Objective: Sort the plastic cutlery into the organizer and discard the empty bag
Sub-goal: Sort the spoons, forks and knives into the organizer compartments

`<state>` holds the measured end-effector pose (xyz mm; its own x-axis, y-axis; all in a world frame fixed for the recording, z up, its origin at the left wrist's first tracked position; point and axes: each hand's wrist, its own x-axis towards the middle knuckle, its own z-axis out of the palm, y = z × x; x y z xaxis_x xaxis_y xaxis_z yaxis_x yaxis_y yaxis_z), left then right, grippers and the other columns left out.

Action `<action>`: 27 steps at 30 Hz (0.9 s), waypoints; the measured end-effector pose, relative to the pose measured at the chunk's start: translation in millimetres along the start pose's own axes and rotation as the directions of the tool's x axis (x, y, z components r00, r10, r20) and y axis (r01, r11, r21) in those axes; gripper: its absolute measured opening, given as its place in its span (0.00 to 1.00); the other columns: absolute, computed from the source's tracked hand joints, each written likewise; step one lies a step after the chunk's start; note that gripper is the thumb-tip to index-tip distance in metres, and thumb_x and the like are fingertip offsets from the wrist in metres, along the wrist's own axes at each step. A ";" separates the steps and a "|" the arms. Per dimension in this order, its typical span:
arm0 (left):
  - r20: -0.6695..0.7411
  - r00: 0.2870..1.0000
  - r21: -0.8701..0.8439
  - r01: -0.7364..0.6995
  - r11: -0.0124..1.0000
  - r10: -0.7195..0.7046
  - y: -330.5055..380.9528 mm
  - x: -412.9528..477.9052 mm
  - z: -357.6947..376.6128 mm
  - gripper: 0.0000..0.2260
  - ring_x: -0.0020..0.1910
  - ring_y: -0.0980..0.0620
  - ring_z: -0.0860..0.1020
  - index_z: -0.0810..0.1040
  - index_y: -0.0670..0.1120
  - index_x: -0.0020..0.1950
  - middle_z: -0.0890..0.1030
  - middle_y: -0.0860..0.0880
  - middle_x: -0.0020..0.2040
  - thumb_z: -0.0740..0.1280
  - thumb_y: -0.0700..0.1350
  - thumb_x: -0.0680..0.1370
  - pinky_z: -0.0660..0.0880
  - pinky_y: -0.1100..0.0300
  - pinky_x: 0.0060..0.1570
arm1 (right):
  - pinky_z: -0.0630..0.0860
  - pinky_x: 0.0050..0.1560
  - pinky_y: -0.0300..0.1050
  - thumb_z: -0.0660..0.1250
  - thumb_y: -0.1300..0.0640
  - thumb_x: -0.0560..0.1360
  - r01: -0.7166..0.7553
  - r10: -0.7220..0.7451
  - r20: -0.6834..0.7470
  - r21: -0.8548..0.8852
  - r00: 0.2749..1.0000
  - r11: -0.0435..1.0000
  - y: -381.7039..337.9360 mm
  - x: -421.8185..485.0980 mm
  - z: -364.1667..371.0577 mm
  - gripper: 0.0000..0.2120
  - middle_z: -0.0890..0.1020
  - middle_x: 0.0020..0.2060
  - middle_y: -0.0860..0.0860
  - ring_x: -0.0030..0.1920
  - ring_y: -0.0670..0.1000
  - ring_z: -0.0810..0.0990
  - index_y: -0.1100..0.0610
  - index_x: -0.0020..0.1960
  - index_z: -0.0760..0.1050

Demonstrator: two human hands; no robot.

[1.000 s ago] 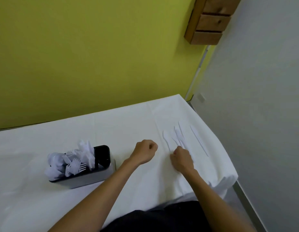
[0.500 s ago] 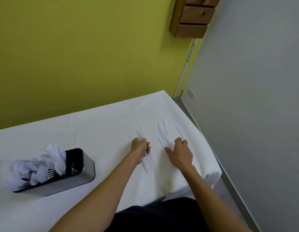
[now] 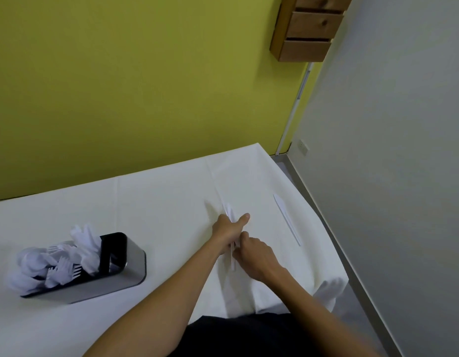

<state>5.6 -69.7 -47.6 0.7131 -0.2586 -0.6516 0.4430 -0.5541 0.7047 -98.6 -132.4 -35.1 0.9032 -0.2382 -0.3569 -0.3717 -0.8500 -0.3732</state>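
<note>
L hand point(image 3: 227, 229) clamped on knife bundle point(image 3: 230, 215), R hand point(image 3: 254, 253) pinching its handles; lone knife point(image 3: 286, 219) at R's 2 o'clock, axis 11–5, R nearer.

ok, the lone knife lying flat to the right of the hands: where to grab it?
Judgement: pinch the knife at its near handle end, coming from above with the right hand. It lies flat on the tablecloth, handle toward the person, nothing touching it, so the thin edges are free for a fingertip pinch.
</note>
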 end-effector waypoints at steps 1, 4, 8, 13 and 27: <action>-0.018 1.000 -0.033 -0.002 0.999 0.001 -1.8 4.3 0.0 0.22 0.53 0.46 0.81 0.72 0.41 0.62 0.81 0.47 0.55 0.67 0.57 0.78 0.78 0.56 0.45 | 0.70 0.38 0.48 0.56 0.50 0.82 0.039 -0.039 0.001 0.016 0.999 0.999 -2.0 0.0 0.2 0.12 0.80 0.45 0.54 0.41 0.57 0.78 0.59 0.58 0.68; -0.064 0.997 -0.218 0.024 0.976 -0.039 -4.6 12.6 -2.0 0.10 0.36 0.50 0.78 0.73 0.41 0.56 0.79 0.48 0.41 0.62 0.47 0.80 0.76 0.57 0.38 | 0.75 0.43 0.51 0.54 0.41 0.82 0.042 -0.040 -0.018 0.108 0.999 0.993 6.6 2.7 -9.4 0.19 0.80 0.46 0.52 0.44 0.56 0.79 0.56 0.52 0.72; -0.046 0.995 -0.371 0.063 0.927 -0.086 -2.1 14.5 -14.8 0.07 0.26 0.52 0.67 0.69 0.42 0.50 0.69 0.47 0.33 0.60 0.45 0.82 0.69 0.60 0.27 | 0.74 0.49 0.51 0.58 0.45 0.82 -0.239 0.283 -0.272 0.183 0.920 0.954 53.9 8.4 -29.2 0.16 0.73 0.57 0.54 0.51 0.60 0.79 0.56 0.59 0.71; 0.016 0.999 -0.316 0.034 0.948 -0.031 -0.4 10.1 -17.3 0.13 0.27 0.53 0.67 0.69 0.46 0.53 0.69 0.48 0.35 0.65 0.55 0.80 0.69 0.60 0.28 | 0.73 0.42 0.50 0.59 0.56 0.82 -0.482 0.494 -0.272 0.115 0.826 0.869 81.6 10.0 -23.9 0.10 0.74 0.54 0.58 0.46 0.60 0.79 0.61 0.58 0.66; -0.110 0.992 -0.319 -0.096 0.943 0.064 16.9 -10.1 -17.2 0.12 0.38 0.52 0.78 0.77 0.42 0.56 0.81 0.48 0.44 0.66 0.50 0.81 0.75 0.59 0.38 | 0.77 0.43 0.45 0.59 0.49 0.82 0.152 -0.105 -0.336 0.118 0.936 0.981 4.6 10.3 -9.7 0.10 0.80 0.45 0.46 0.43 0.49 0.78 0.52 0.50 0.76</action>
<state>15.3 -62.9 -24.2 0.7953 -0.2053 -0.5704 0.5225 -0.2449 0.8167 -88.9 -143.3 -32.2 0.9564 -0.2918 -0.0073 -0.2527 -0.8152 -0.5211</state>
